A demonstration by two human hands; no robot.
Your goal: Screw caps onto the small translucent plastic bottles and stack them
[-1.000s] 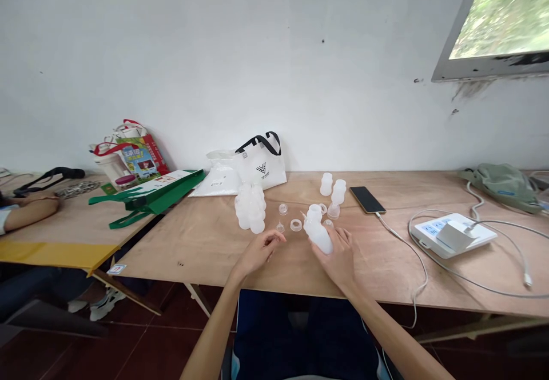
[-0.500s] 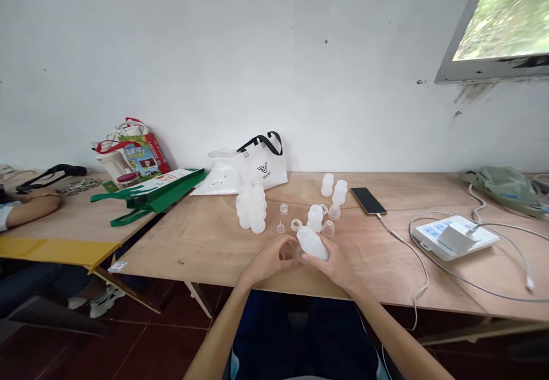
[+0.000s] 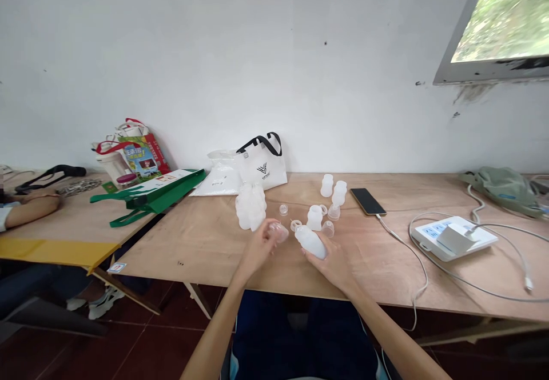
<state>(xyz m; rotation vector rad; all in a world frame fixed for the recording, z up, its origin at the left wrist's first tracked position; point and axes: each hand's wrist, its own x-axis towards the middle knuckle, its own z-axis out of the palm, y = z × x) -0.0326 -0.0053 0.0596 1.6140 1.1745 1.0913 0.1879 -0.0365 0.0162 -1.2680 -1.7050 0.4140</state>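
Tilted in my right hand (image 3: 332,263) is a milky white bottle (image 3: 309,242), its top pointing up and left. My left hand (image 3: 259,247) has its fingers closed round a clear dome-shaped cap (image 3: 279,232), to the left of the bottle and apart from it. Just beyond the held bottle stand a short white bottle (image 3: 314,218) and a clear cap (image 3: 328,229). A clear ring (image 3: 295,225) lies close to the bottle's top. Farther off is a small clear piece (image 3: 283,210). A cluster of white bottles (image 3: 251,206) stands beyond my left hand.
Two white bottles (image 3: 327,186) stand farther back, with another clear cap (image 3: 333,212) in front. To the right lie a phone (image 3: 368,202) on a cable and a power strip (image 3: 441,232). A white bag (image 3: 268,168) leans on the wall. A person's arm (image 3: 34,211) rests on the left table.
My left hand has moved left and away from the bottle, carrying the clear cap. The bottle in my right hand stays in nearly the same place.
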